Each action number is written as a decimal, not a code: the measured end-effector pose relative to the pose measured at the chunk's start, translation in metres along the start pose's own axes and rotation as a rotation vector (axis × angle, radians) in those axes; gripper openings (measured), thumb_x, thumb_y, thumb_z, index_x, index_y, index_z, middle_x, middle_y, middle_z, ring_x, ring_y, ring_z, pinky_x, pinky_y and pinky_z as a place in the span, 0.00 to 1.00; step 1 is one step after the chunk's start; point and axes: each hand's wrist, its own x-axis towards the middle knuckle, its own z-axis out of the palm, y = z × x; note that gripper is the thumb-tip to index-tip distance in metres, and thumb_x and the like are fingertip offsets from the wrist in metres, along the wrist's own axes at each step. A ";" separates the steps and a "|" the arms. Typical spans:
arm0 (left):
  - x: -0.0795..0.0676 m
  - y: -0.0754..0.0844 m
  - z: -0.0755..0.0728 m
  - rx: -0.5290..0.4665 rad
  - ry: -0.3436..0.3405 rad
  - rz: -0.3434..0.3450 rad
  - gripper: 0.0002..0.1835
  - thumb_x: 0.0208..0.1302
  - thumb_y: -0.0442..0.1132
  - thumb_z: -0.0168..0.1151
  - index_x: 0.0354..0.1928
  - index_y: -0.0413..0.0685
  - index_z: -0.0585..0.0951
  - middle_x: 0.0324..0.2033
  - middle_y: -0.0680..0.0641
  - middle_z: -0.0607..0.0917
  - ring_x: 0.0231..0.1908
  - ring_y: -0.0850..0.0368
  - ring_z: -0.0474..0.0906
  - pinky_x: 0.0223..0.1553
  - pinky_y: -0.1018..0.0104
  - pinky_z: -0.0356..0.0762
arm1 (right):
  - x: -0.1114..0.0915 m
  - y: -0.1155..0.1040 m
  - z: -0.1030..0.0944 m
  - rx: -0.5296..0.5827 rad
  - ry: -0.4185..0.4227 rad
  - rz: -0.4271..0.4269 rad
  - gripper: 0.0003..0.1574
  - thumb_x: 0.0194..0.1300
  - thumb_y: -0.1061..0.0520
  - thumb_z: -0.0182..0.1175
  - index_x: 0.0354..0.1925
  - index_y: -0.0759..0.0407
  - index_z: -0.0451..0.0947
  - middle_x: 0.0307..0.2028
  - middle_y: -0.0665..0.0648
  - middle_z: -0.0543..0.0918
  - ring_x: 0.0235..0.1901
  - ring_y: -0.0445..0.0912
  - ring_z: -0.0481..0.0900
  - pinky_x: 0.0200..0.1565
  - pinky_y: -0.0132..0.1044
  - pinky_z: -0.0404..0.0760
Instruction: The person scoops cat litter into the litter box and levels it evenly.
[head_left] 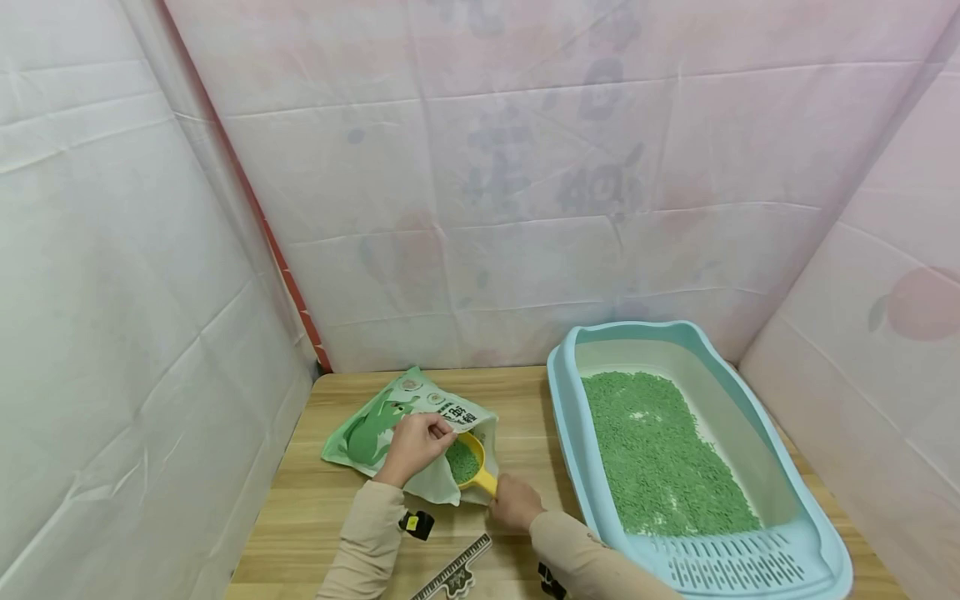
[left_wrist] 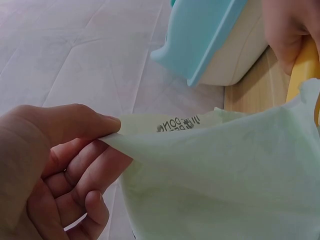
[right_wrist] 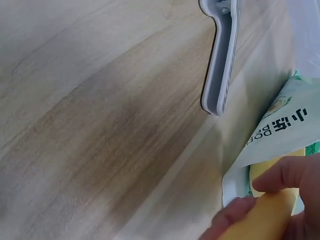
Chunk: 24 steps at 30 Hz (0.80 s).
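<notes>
Nearest, beige sleeves (head_left: 365, 533) reach toward a green bag (head_left: 375, 429) lying on a wooden table (head_left: 288, 508). The left hand (head_left: 416, 446) pinches the bag's open edge between thumb and fingers; the right hand (head_left: 517, 502) grips a yellow scoop (head_left: 484, 482), its bowl of green pellets (head_left: 461, 461) at the bag's mouth. If that edge slips, it could catch the scoop, spilling pellets before the blue tray (head_left: 574, 433) right of the bag.

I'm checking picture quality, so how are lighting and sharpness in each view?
Head view: bright, fairly even light, faint lettering on the back sheet; left wrist view: dimmer and greyish, the left hand partly shaded; right wrist view: the right hand and yellow scoop look soft-edged, and the table shows uneven light with a pale sheen.
</notes>
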 end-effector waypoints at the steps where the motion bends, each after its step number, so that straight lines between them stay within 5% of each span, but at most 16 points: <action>1: 0.000 0.000 0.000 0.000 -0.001 0.006 0.06 0.56 0.36 0.69 0.22 0.49 0.84 0.20 0.51 0.85 0.19 0.70 0.74 0.25 0.76 0.72 | 0.000 0.000 0.000 0.002 0.010 0.004 0.13 0.50 0.59 0.63 0.33 0.64 0.71 0.23 0.56 0.75 0.23 0.47 0.71 0.26 0.42 0.72; 13: 0.000 0.001 0.000 -0.029 -0.025 -0.035 0.06 0.56 0.37 0.69 0.23 0.48 0.84 0.21 0.51 0.86 0.20 0.69 0.74 0.26 0.77 0.72 | 0.002 0.003 -0.001 -0.127 0.182 -0.005 0.13 0.51 0.56 0.68 0.23 0.59 0.73 0.17 0.52 0.73 0.18 0.43 0.67 0.21 0.34 0.65; 24: 0.000 -0.002 0.001 -0.033 -0.015 -0.019 0.06 0.57 0.37 0.69 0.23 0.49 0.84 0.21 0.51 0.85 0.20 0.69 0.75 0.25 0.77 0.73 | 0.003 0.002 -0.018 -0.125 0.156 -0.037 0.13 0.55 0.54 0.67 0.25 0.60 0.75 0.16 0.51 0.72 0.16 0.41 0.65 0.18 0.31 0.63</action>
